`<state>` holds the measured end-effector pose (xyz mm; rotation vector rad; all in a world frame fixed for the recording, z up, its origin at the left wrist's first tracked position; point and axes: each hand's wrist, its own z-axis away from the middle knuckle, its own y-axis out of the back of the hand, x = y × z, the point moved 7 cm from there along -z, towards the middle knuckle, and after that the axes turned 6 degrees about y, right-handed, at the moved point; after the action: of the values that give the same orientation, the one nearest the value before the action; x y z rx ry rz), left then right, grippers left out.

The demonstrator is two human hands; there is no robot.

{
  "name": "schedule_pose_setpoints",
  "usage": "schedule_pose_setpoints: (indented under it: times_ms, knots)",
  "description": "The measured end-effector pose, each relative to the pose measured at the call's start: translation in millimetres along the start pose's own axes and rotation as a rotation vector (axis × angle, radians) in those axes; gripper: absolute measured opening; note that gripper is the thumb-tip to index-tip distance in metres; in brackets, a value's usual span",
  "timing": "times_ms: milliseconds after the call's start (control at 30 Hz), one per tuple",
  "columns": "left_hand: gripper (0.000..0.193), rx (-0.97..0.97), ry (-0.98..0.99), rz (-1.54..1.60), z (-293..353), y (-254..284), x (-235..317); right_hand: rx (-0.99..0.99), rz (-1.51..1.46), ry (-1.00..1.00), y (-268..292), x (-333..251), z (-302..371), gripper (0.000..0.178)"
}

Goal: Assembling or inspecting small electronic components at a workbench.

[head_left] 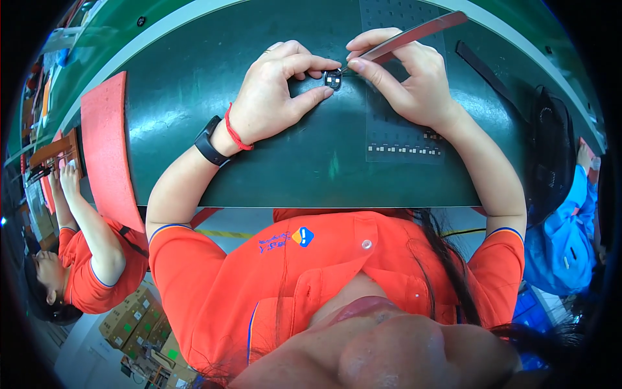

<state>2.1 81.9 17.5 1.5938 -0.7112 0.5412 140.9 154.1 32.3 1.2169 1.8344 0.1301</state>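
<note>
Between the thumb and fingers of my left hand [278, 84] is a small black oval part [333, 80] with two pale squares on its face. My right hand [414, 81] grips a pair of tweezers [414, 36], whose wide end points up and to the right. The tweezer tips reach to the right edge of the black part; whether they pinch anything is too small to tell. Under my right hand lies a clear plastic sheet [389, 155] with a row of small pale squares [405, 150] along its near end.
A green work table [259, 181] spans the view. At its left lies a red mat [107, 142]; at the right, a dark strip [483, 71] and a black bag-like item [551, 149]. A co-worker in red [97, 259] works at the left, another person in blue [567, 240] at the right.
</note>
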Motion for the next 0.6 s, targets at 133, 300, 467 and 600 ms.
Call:
schedule_pose_setpoints:
  times_ms: [133,300,467,600]
  knots:
    - [0.028,-0.004,-0.001,-0.004,0.2,-0.5,-1.2,0.053,-0.161,-0.176,3.5,10.1,1.6,0.016]
    - [0.029,-0.003,-0.010,-0.007,0.3,0.2,1.6,0.022,-0.296,-0.280,-5.6,17.5,6.2,0.015]
    - [0.030,-0.014,-0.004,-0.006,-0.3,-1.1,0.3,0.072,-0.546,-0.373,-11.7,30.0,14.0,0.018]
    - [0.031,-0.025,0.015,0.011,1.2,-1.6,-1.7,0.027,-0.632,-0.428,-12.8,29.9,17.2,0.019]
